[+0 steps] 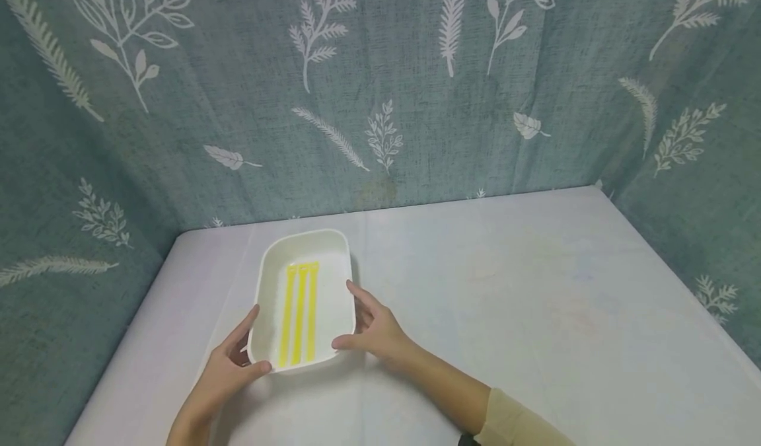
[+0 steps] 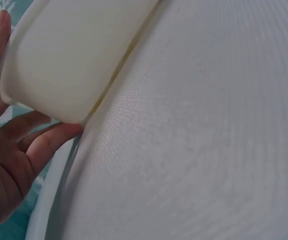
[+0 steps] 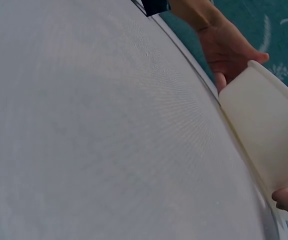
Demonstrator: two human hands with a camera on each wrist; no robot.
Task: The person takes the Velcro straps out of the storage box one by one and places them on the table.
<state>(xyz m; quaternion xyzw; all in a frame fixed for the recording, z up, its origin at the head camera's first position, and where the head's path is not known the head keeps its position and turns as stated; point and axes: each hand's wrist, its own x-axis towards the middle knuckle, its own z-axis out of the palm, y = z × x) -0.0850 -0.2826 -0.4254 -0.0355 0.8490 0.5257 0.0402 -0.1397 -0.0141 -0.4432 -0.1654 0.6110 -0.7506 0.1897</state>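
A white, rounded rectangular tray (image 1: 333, 287) is held between both hands at the left part of the table. Three slim yellow strips (image 1: 299, 314) with ring-like far ends lie side by side lengthwise in it. My left hand (image 1: 222, 370) grips the near left corner, thumb at the rim and fingers along the outer wall. At the near right side, my right hand (image 1: 377, 330) holds the tray the same way. The left wrist view shows fingers of the left hand (image 2: 14, 160) at the tray's lower edge. Whether the base touches the table cannot be told.
A white cloth covers the table (image 1: 505, 300), which extends well to the right of the tray. Green curtains (image 1: 380, 102) with white leaf prints stand behind it and at both sides.
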